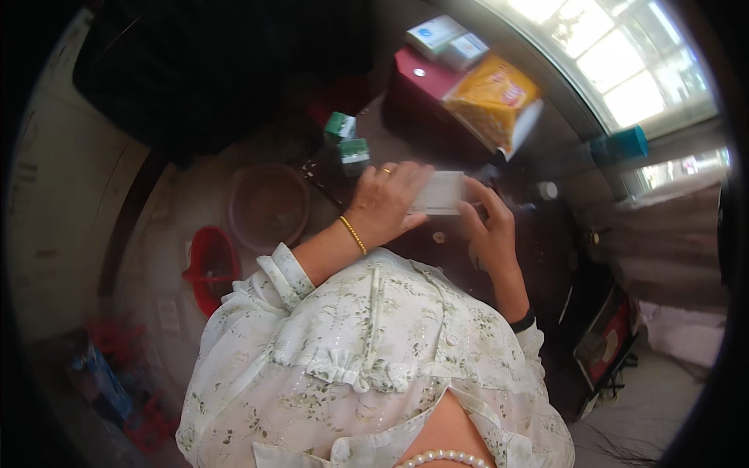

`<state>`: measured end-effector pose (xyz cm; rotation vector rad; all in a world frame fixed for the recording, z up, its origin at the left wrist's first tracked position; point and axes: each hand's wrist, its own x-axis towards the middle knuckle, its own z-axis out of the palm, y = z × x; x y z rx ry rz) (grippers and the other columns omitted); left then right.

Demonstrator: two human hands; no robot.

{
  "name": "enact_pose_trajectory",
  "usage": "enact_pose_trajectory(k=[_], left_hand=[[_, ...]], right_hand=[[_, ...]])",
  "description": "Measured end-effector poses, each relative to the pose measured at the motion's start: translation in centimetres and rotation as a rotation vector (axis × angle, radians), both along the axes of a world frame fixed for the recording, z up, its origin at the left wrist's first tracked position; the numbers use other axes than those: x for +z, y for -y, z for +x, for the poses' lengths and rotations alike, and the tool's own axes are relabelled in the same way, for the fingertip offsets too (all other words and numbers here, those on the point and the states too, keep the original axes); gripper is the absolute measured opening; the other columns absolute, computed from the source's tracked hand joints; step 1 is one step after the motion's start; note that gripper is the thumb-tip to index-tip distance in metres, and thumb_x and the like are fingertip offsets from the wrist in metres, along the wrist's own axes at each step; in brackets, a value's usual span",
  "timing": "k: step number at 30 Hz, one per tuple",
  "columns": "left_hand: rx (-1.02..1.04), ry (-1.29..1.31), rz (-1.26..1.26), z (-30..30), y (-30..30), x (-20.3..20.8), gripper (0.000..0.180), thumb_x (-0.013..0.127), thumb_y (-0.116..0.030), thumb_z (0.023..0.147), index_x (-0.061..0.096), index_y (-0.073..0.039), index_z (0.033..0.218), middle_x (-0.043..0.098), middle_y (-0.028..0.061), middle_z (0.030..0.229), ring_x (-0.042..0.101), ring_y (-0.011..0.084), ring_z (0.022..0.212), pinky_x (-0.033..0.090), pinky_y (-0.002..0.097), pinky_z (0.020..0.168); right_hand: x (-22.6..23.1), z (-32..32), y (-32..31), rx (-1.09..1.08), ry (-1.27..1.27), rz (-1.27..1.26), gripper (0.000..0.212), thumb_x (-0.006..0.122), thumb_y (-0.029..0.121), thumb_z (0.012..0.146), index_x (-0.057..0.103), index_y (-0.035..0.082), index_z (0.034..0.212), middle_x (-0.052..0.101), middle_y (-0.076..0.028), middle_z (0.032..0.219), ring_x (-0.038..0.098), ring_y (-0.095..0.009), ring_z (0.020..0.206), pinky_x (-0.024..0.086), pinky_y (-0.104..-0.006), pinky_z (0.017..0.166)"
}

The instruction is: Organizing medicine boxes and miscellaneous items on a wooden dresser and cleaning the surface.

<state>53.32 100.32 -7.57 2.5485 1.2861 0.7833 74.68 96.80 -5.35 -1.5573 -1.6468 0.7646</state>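
Observation:
A small white box (441, 193) is held level between my two hands, over the dark table. My left hand (388, 199), with a ring and a gold bracelet, grips its left end, fingers on top and thumb along the near side. At the right end, the thumb and fingers of my right hand (491, 221) close on the edge. Just beyond my left hand sit two small green-and-white boxes (355, 151). A small pale round piece (439, 237) lies on the table near the white box.
At the back, a maroon case (413, 90) carries white boxes (437, 35) and a yellow packet (499, 97). To the right are a white-capped item (548, 190) and a teal container (624, 143). A pinkish basin (269, 207) and a red basket (212, 261) stand on the floor at left.

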Motion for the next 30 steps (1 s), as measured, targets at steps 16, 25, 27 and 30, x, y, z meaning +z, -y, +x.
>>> enact_pose_trajectory(k=[16, 25, 27, 30], left_hand=[[0.425, 0.17, -0.115, -11.9, 8.7, -5.7, 0.085, 0.083, -0.029, 0.072, 0.044, -0.007, 0.145, 0.05, 0.0103, 0.136, 0.048, 0.0286, 0.126, 0.041, 0.0446, 0.103], [0.478, 0.532, -0.135, -20.8, 12.1, -4.8, 0.096, 0.084, -0.025, 0.073, 0.031, -0.006, 0.151, 0.036, 0.0168, 0.149, 0.043, 0.0359, 0.134, 0.04, 0.0455, 0.109], [0.547, 0.519, -0.082, -23.6, 13.6, -4.5, 0.098, 0.085, -0.024, 0.072, 0.03, -0.006, 0.152, 0.034, 0.0175, 0.15, 0.042, 0.037, 0.135, 0.04, 0.0457, 0.109], [0.63, 0.447, -0.039, -27.5, 16.2, -3.9, 0.099, 0.085, -0.022, 0.072, 0.03, -0.005, 0.152, 0.033, 0.0172, 0.152, 0.041, 0.0366, 0.137, 0.039, 0.0448, 0.111]], right_hand=[[-5.0, -12.7, -2.0, 0.489, -0.319, -0.425, 0.034, 0.078, 0.01, 0.084, 0.057, -0.001, 0.109, 0.064, -0.004, 0.092, 0.06, -0.011, 0.086, 0.049, -0.0243, 0.079], [-3.8, -21.1, -1.8, 0.539, -0.341, -0.44, 0.032, 0.076, 0.008, 0.086, 0.059, -0.001, 0.112, 0.068, -0.005, 0.095, 0.062, -0.009, 0.086, 0.051, -0.0239, 0.08], [-3.4, -23.9, -1.6, 0.593, -0.32, -0.399, 0.031, 0.076, 0.008, 0.087, 0.06, 0.0, 0.112, 0.068, -0.005, 0.095, 0.062, -0.009, 0.086, 0.051, -0.0238, 0.08], [-2.7, -28.7, -1.1, 0.674, -0.331, -0.357, 0.031, 0.076, 0.009, 0.087, 0.06, 0.0, 0.112, 0.069, -0.005, 0.096, 0.062, -0.009, 0.087, 0.051, -0.0232, 0.08]])
